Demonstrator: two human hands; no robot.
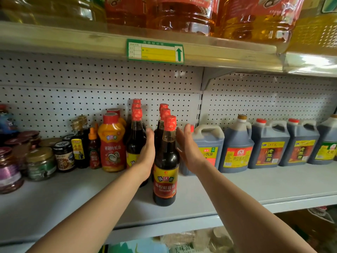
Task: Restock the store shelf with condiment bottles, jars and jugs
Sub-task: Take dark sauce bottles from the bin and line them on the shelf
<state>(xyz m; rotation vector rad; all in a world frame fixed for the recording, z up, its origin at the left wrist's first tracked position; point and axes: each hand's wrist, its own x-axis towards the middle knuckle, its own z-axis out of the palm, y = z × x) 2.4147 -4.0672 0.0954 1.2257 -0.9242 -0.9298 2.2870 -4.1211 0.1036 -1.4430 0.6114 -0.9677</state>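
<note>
A dark soy sauce bottle [165,168] with a red cap and a red-yellow label stands upright on the grey shelf [255,187], at the front of a row of like bottles. A second row of the same bottles [135,136] stands just to its left. My left hand [146,152] is flat and open between the two rows, fingers pointing to the back. My right hand [187,147] is open on the right side of the front bottle, its palm facing the bottle, close to it or just touching. Neither hand grips anything.
Left of the bottles stand an oyster sauce squeeze bottle [112,143], small sauce bottles and several jars [41,163]. To the right stands a line of dark jugs [237,147]. Oil jugs [182,13] fill the upper shelf; a price tag [155,51] hangs on its edge.
</note>
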